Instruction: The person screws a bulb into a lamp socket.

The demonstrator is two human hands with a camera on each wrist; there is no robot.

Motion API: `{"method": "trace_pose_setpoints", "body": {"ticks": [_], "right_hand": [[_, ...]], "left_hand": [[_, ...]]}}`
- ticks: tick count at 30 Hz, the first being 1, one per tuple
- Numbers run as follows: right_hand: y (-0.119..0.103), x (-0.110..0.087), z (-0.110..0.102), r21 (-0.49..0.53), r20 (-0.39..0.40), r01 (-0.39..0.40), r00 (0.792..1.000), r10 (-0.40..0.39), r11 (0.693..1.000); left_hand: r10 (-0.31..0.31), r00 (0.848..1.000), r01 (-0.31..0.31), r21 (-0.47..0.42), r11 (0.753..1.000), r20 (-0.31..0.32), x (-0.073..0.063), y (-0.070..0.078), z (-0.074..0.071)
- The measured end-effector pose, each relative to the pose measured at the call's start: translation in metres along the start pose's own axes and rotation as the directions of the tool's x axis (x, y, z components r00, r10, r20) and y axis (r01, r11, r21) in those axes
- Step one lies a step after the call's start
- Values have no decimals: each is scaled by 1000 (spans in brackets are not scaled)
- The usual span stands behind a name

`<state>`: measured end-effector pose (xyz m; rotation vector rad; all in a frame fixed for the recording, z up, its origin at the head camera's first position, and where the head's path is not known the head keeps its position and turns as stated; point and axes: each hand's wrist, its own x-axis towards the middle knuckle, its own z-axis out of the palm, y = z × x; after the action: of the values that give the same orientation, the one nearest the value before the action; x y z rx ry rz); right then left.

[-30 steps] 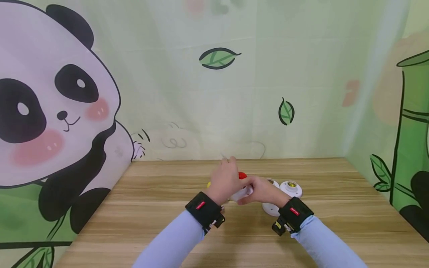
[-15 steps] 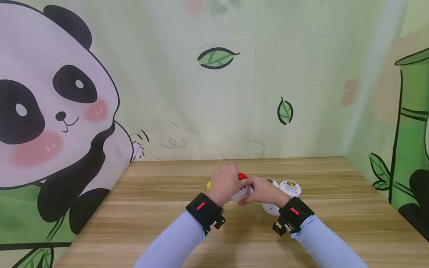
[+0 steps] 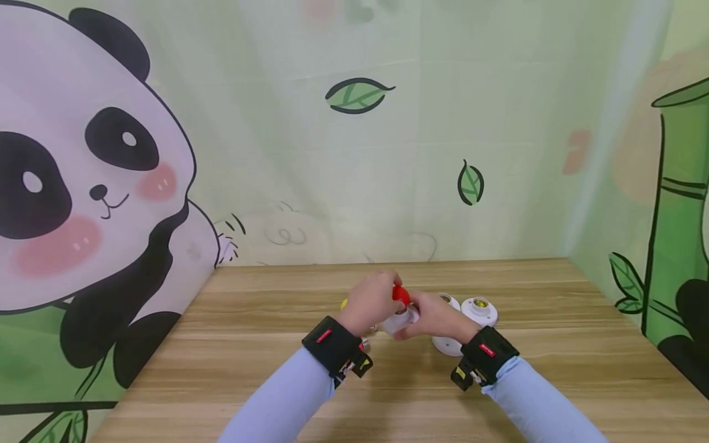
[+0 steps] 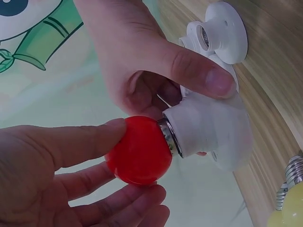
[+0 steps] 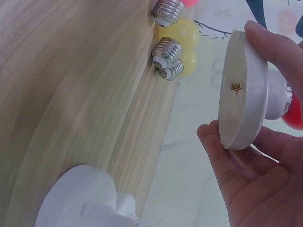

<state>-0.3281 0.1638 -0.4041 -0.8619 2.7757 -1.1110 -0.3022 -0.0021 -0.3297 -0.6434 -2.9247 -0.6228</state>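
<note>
My left hand (image 3: 368, 303) pinches a red light bulb (image 4: 139, 151) between thumb and fingers. The bulb's metal screw base sits partly inside the mouth of a white lamp holder (image 4: 208, 125), with some thread showing at the rim. My right hand (image 3: 437, 315) grips that holder by its round base, thumb on one side and fingers on the other. In the right wrist view the holder's hollow underside (image 5: 234, 90) faces the camera, a small brass contact inside. Both hands meet above the wooden table (image 3: 388, 394), and the holder is tilted.
More white lamp holders (image 3: 480, 312) stand on the table just right of my right hand, one partly hidden by it. Left of my hands lie yellow bulbs (image 5: 182, 35) with metal screw bases, and another red bulb (image 5: 190, 2) beside them. A printed curtain (image 3: 277, 154) hangs behind.
My left hand has turned and its fingers have shifted round the red bulb, so more of the bulb shows. The right hand keeps its grip on the lamp holder, almost still.
</note>
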Motion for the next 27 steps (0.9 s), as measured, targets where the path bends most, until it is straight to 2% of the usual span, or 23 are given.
{"method": "trace_pose_setpoints", "body": {"ticks": [4, 6, 8, 11, 13, 15, 18, 23, 27], "right_hand": [[-2, 0, 0, -1, 2, 2, 1000, -2, 1000], [-3, -1, -1, 5, 3, -1, 1000, 1, 1000], [-4, -1, -1, 14, 5, -12, 1000, 12, 1000], [-5, 0, -1, 18, 0, -27, 1000, 27, 999], [-6, 0, -1, 19, -3, -31, 1000, 31, 999], [-6, 1, -1, 27, -4, -31, 1000, 31, 999], [-7, 2, -2, 34, 1, -23, 1000, 23, 999], [-5, 2, -2, 27, 10, -13, 1000, 13, 1000], [-4, 3, -2, 21, 12, -11, 1000, 11, 1000]], "left_hand": [[-15, 1000, 15, -17, 1000, 10, 0, 0, -2], [-27, 1000, 27, -4, 1000, -4, -1, 0, -2], [-39, 998, 40, 31, 999, -45, -1, 1, -2], [-45, 989, 63, 125, 990, -140, -1, 1, 1], [-40, 981, 79, 203, 976, -191, -1, 1, 3], [-31, 977, 88, 267, 960, -213, -2, 1, 5], [-26, 977, 91, 305, 948, -210, -2, 1, 7], [-50, 982, 96, 252, 963, -182, -1, 1, 9], [-62, 984, 103, 250, 963, -165, 0, 1, 10]]}}
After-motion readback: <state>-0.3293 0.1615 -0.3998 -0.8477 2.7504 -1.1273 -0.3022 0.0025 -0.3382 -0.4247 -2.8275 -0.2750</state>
